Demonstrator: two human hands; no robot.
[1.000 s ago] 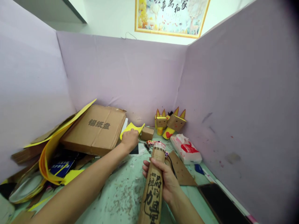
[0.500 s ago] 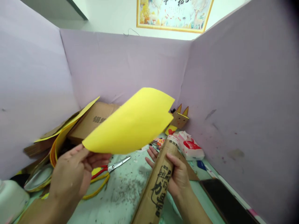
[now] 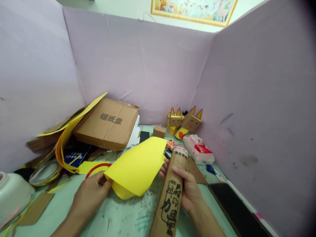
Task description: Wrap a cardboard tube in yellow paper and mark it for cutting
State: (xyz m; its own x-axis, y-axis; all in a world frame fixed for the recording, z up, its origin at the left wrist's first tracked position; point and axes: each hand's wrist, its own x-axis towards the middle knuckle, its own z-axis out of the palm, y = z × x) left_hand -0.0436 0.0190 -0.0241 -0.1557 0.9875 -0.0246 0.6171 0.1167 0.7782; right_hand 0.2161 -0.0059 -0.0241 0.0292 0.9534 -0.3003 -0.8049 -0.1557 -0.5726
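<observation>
Lowered to frame centre, yellow sheet (image 3: pixel 137 166) stays pinched by left hand (image 3: pixel 90 194); right hand (image 3: pixel 186 189) grips cardboard tube (image 3: pixel 170 197); wrap snugly, edges aligned.

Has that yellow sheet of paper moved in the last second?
Yes. The left hand has brought the yellow sheet from beside the flat cardboard box toward the person, now curled next to the cardboard tube.

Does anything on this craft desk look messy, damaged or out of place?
Yes. The green tabletop is scuffed and smeared with dark marks. At back left, a flat brown cardboard box lies tilted on a heap of yellow paper and cardboard scraps. The purple right wall panel carries smudges.
</observation>
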